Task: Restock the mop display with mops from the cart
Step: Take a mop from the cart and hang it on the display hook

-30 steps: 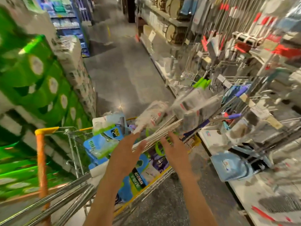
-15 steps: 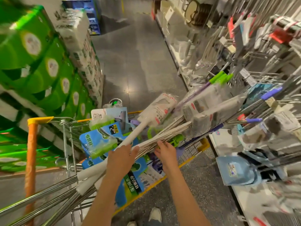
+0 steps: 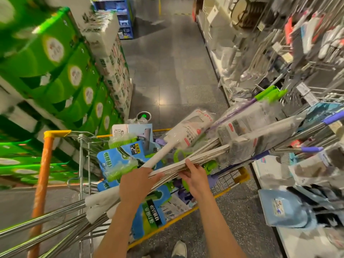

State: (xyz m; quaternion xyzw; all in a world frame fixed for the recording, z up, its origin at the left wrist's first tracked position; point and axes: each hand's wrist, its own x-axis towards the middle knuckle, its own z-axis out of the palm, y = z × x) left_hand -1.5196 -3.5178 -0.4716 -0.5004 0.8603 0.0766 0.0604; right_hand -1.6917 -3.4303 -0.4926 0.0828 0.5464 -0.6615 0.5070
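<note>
A wire cart (image 3: 48, 135) with an orange corner post stands in the aisle, loaded with packaged mops. A bundle of steel mop handles (image 3: 201, 157) lies slantwise across it, heads wrapped in clear plastic at the upper right. My left hand (image 3: 136, 183) grips a white-sleeved mop handle (image 3: 163, 152) whose white wrapped head (image 3: 191, 127) points up and right. My right hand (image 3: 195, 175) holds the steel bundle, thumb on top. The mop display (image 3: 305, 58) with wire hooks runs along the right.
Green boxed goods (image 3: 61, 75) are stacked high on the left. Blue-and-green mop packs (image 3: 119, 161) fill the cart. A blue dustpan (image 3: 279, 207) lies on the low white shelf at right. Grey tiled aisle floor (image 3: 167, 71) stretches ahead. A shoe (image 3: 179, 249) shows below.
Both hands reached down from open air onto the mop handles and closed on them. The view tilted downward toward the cart.
</note>
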